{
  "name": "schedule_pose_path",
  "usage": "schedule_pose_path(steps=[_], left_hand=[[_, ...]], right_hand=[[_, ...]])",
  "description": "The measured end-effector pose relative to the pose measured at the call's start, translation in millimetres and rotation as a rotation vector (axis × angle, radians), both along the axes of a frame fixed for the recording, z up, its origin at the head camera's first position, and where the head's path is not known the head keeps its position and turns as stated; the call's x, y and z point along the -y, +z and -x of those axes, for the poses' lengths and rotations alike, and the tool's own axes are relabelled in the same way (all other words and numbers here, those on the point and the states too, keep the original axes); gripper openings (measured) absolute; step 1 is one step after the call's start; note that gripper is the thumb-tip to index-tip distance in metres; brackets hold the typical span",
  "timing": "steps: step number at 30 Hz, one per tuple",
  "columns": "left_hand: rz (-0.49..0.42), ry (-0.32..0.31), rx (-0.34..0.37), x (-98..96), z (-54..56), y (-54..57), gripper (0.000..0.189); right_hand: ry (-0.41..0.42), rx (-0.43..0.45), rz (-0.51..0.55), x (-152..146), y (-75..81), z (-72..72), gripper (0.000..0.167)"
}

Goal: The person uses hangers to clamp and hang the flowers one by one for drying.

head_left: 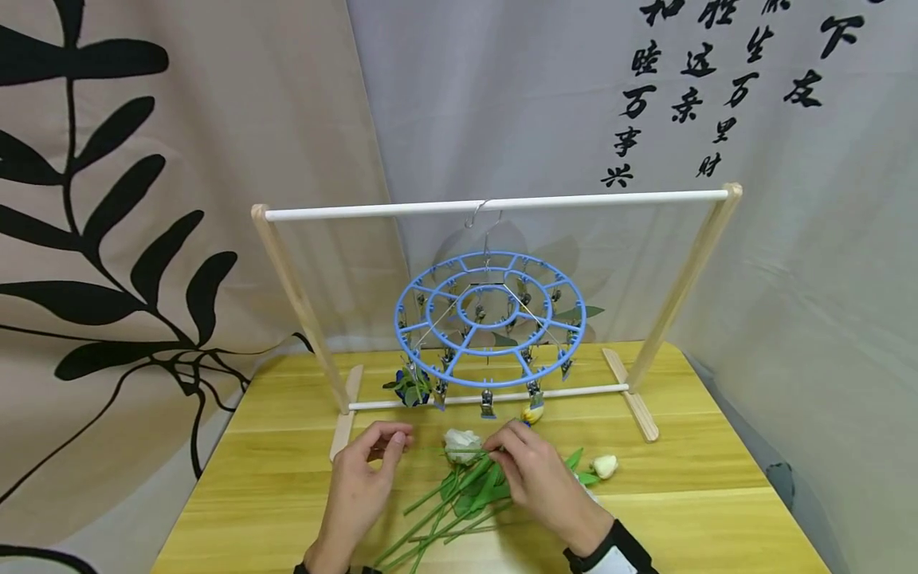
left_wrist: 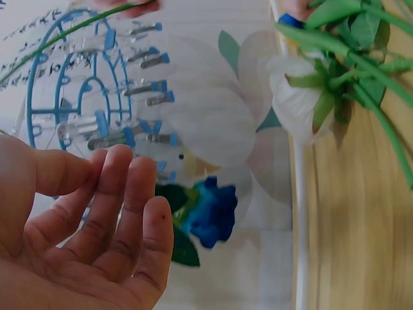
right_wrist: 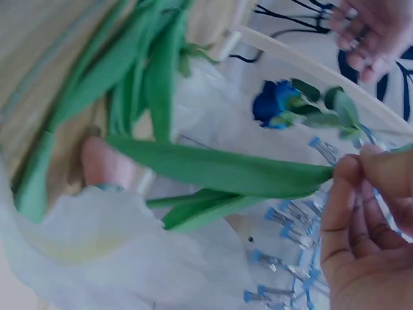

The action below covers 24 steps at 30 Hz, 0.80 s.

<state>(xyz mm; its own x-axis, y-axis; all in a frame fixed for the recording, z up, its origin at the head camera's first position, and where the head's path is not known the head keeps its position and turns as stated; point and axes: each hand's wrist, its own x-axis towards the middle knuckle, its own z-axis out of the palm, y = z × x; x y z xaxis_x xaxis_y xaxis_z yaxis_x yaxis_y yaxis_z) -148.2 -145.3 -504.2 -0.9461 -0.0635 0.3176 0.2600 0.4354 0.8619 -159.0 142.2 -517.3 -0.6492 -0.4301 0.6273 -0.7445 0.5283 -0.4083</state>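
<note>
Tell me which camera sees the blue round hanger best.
Head view: the blue round hanger shows whole, below the white rail. In the left wrist view, the left hand hides part; the right wrist view catches mainly its clips.

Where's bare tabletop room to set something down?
Bare yellow wooden tabletop lies right of the small white flower bud and left of the left hand. The front centre is crowded with overlapping long green stems and leaves.

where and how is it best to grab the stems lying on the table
Probably by the bare lower part of the stems, coming from the near left: thin and straight, they fan out that way, clear of the leaves and the white rose crowding the far end.
</note>
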Motion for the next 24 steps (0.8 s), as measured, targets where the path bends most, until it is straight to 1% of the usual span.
schedule_pose_path(steps=[3,5,8,11,15,19,21,24], left_hand=[[-0.008,-0.029,0.006,-5.8,-2.5,-1.4,0.021],[-0.015,-0.063,0.013,-11.1,-5.2,-3.1,0.021],[-0.012,-0.117,0.013,-20.9,-9.1,-5.2,0.024],[0.019,-0.18,-0.015,-30.7,-12.8,-6.1,0.026],[0.06,-0.249,-0.059,-43.0,-15.5,-4.3,0.032],[0.104,-0.297,-0.088,-53.8,-15.1,-0.9,0.034],[0.12,-0.328,-0.101,-58.2,-14.0,0.2,0.032],[0.112,-0.375,-0.111,-62.7,-12.5,1.0,0.028]], right_hand=[[0.026,-0.011,0.112,-5.9,10.5,-3.7,0.027],[0.04,-0.012,0.178,-8.8,17.4,-7.2,0.031],[0.038,-0.012,0.253,-11.9,25.9,-13.0,0.035],[0.04,0.032,0.33,-14.2,32.1,-18.2,0.031],[0.099,0.125,0.452,-15.8,36.7,-22.0,0.027],[0.148,0.219,0.535,-16.6,38.9,-24.8,0.026],[0.164,0.248,0.566,-17.1,39.8,-25.5,0.027],[0.188,0.281,0.609,-18.1,41.0,-26.4,0.026]])
